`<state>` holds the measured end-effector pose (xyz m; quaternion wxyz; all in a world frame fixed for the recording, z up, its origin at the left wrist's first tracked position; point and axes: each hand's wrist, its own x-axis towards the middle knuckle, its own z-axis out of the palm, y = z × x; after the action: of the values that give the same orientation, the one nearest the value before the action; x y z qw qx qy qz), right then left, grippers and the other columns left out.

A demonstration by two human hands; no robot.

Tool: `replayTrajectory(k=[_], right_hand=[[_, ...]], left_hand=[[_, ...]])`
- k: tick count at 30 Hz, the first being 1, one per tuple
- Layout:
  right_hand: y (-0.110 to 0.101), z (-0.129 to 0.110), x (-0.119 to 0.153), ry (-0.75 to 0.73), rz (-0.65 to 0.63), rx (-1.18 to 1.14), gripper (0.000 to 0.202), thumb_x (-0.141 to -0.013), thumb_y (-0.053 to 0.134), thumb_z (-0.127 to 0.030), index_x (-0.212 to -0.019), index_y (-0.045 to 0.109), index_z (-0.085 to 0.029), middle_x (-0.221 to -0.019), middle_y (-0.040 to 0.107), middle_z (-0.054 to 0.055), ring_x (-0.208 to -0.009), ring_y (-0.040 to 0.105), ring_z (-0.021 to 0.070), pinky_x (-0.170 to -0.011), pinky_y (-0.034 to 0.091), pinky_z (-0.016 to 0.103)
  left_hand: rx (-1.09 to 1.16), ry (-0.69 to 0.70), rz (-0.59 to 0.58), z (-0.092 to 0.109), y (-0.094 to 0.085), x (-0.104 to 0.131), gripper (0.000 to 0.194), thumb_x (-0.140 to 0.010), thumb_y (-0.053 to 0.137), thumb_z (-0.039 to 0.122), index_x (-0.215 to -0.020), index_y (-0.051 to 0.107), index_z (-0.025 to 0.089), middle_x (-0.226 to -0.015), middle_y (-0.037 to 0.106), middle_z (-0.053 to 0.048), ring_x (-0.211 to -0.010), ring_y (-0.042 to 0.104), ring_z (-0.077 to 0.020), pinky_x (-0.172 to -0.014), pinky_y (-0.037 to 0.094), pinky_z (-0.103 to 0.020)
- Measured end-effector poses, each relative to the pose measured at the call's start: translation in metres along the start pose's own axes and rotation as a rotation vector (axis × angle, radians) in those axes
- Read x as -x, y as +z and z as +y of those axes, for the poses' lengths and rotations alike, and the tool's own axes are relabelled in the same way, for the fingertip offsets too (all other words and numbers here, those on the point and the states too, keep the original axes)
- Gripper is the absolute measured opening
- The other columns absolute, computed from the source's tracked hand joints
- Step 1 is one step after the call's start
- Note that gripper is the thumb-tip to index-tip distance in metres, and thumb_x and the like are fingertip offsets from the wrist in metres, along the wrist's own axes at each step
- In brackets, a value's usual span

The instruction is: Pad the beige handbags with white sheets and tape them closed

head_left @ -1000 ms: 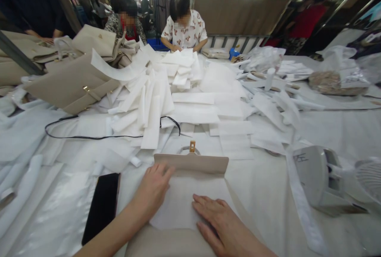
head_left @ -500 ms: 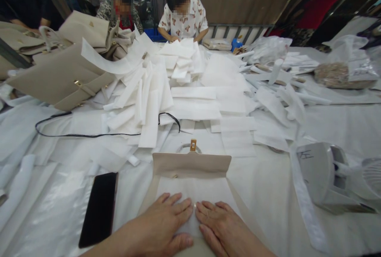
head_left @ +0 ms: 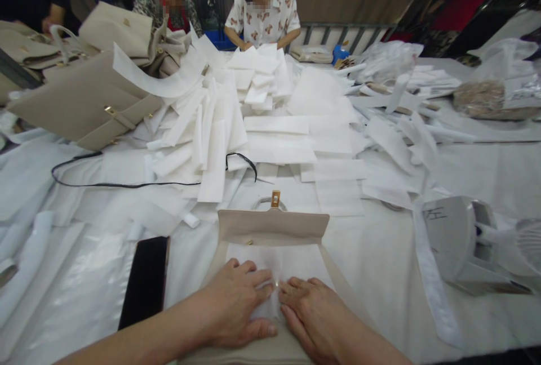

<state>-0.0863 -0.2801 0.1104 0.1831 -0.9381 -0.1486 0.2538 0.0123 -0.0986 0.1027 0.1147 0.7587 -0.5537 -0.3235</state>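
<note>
A beige handbag (head_left: 270, 225) lies in front of me with its flap folded back and a gold clasp (head_left: 275, 199) at the flap's far edge. Over its front is a thin white sheet (head_left: 291, 255). My left hand (head_left: 239, 303) presses down on that sheet, fingers stretched and thumb apart. Close beside it, my right hand (head_left: 310, 311) also lies on the sheet with its fingers extended. Between the fingertips a small shiny spot of the clasp's lower part shows through. The bag's near end is partly covered by my hands and forearms.
To the left lies a black phone (head_left: 146, 280). A small white fan (head_left: 459, 241) stands at the right. Beyond the bag are piled white foam sheets (head_left: 274, 142), a black cord (head_left: 127, 185) and beige bags (head_left: 93, 100). Across the table a person (head_left: 262, 16) works.
Both hands stay on the sheet, with the left forearm swung lower and further left. The whole view has shifted slightly, so the table things appear a little higher.
</note>
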Motion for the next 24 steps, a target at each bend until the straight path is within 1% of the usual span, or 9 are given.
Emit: replayTrajectory(k=[3, 6, 8, 10, 11, 13, 15, 21, 24], right_hand=[[0.005, 0.005, -0.001, -0.018, 0.007, 0.017, 0.03, -0.093, 0.035, -0.019, -0.095, 0.065, -0.017, -0.099, 0.066, 0.011, -0.095, 0.059, 0.0264, -0.086, 0.042, 0.04], [0.011, 0.013, -0.005, 0.101, 0.055, -0.126, 0.031, -0.094, 0.037, -0.023, -0.087, 0.067, -0.017, -0.09, 0.069, 0.009, -0.085, 0.063, 0.0215, -0.079, 0.043, 0.031], [0.014, 0.018, -0.009, 0.152, 0.112, -0.243, 0.026, -0.094, 0.041, -0.026, -0.092, 0.067, -0.02, -0.091, 0.07, 0.006, -0.082, 0.064, 0.0189, -0.074, 0.043, 0.027], [0.015, 0.02, -0.014, 0.129, 0.141, -0.265, 0.023, -0.093, 0.046, -0.03, -0.1, 0.066, -0.024, -0.092, 0.07, 0.004, -0.083, 0.064, 0.0187, -0.073, 0.042, 0.026], [0.015, 0.02, -0.017, 0.117, 0.139, -0.241, 0.023, -0.093, 0.046, -0.031, -0.101, 0.067, -0.025, -0.09, 0.07, 0.004, -0.082, 0.063, 0.0191, -0.073, 0.042, 0.027], [0.013, 0.018, -0.023, 0.127, 0.11, -0.182, 0.026, -0.094, 0.044, -0.033, -0.092, 0.069, -0.025, -0.084, 0.068, 0.004, -0.079, 0.062, 0.0196, -0.071, 0.041, 0.027], [0.011, 0.015, -0.028, 0.144, 0.098, -0.17, 0.028, -0.094, 0.045, -0.031, -0.084, 0.07, -0.024, -0.083, 0.067, 0.004, -0.079, 0.062, 0.019, -0.071, 0.041, 0.027], [0.009, 0.011, -0.04, 0.162, 0.001, -0.145, 0.022, -0.091, 0.048, -0.024, -0.088, 0.07, -0.02, -0.085, 0.067, 0.006, -0.08, 0.062, 0.0206, -0.071, 0.041, 0.027], [0.015, 0.013, -0.042, 0.148, 0.009, -0.153, 0.02, -0.091, 0.048, -0.023, -0.091, 0.068, -0.02, -0.088, 0.066, 0.006, -0.083, 0.062, 0.0215, -0.073, 0.042, 0.028]], left_hand=[[-0.057, -0.005, 0.013, 0.003, -0.002, -0.003, 0.057, -0.089, 0.033, 0.061, -0.126, 0.053, 0.021, -0.129, 0.055, -0.011, -0.11, 0.051, -0.0358, -0.089, 0.04, -0.061], [-0.068, 0.01, 0.025, 0.003, -0.001, -0.002, 0.056, -0.091, 0.031, 0.06, -0.124, 0.054, 0.021, -0.126, 0.056, -0.01, -0.109, 0.051, -0.0344, -0.088, 0.04, -0.06], [-0.064, 0.02, 0.032, 0.003, 0.001, -0.001, 0.056, -0.091, 0.03, 0.06, -0.123, 0.054, 0.021, -0.126, 0.056, -0.009, -0.109, 0.051, -0.0339, -0.089, 0.04, -0.059], [-0.06, 0.016, 0.04, 0.002, 0.002, 0.001, 0.056, -0.091, 0.03, 0.06, -0.121, 0.055, 0.02, -0.127, 0.055, -0.009, -0.109, 0.05, -0.0336, -0.089, 0.04, -0.059], [-0.056, 0.01, 0.043, 0.003, 0.002, 0.001, 0.055, -0.091, 0.03, 0.06, -0.119, 0.056, 0.02, -0.126, 0.055, -0.009, -0.109, 0.05, -0.0336, -0.09, 0.04, -0.059], [-0.044, -0.005, 0.042, 0.003, 0.003, 0.002, 0.054, -0.091, 0.032, 0.059, -0.118, 0.057, 0.02, -0.125, 0.056, -0.008, -0.109, 0.05, -0.0336, -0.091, 0.039, -0.059], [-0.029, -0.015, 0.039, 0.003, 0.004, 0.003, 0.053, -0.091, 0.033, 0.059, -0.119, 0.057, 0.021, -0.124, 0.056, -0.008, -0.11, 0.05, -0.0341, -0.092, 0.038, -0.061], [0.003, -0.038, 0.039, 0.002, 0.005, 0.004, 0.052, -0.092, 0.032, 0.058, -0.121, 0.057, 0.022, -0.125, 0.056, -0.008, -0.111, 0.048, -0.0347, -0.094, 0.035, -0.064], [0.014, -0.035, 0.046, 0.0, 0.006, 0.004, 0.052, -0.092, 0.032, 0.057, -0.122, 0.056, 0.022, -0.129, 0.054, -0.008, -0.114, 0.047, -0.0345, -0.096, 0.034, -0.064]])
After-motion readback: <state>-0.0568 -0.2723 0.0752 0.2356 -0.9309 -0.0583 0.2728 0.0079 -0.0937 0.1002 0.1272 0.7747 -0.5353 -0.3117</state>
